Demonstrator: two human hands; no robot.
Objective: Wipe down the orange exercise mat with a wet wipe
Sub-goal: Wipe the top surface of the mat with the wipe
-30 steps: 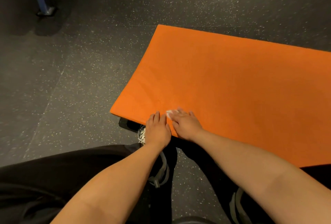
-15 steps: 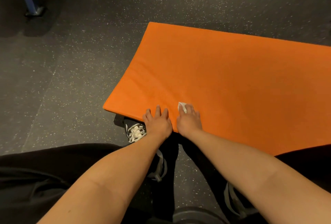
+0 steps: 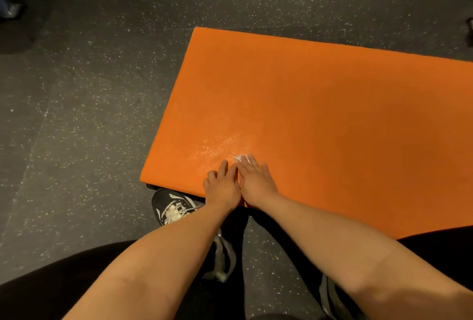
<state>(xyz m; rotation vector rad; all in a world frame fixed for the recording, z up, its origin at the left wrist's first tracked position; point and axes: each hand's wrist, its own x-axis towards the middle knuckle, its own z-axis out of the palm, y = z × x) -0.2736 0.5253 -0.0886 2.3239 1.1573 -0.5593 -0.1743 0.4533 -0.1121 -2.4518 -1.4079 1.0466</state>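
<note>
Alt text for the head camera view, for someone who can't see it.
A right hand presses a small white wet wipe onto an orange rectangular exercise mat on dark speckled floor; the left hand rests flat beside it.

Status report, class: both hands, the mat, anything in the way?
Left hand flat on mat. Right hand presses wipe on mat, shiny patch ahead. Nothing on mat blocks wiping.
</note>
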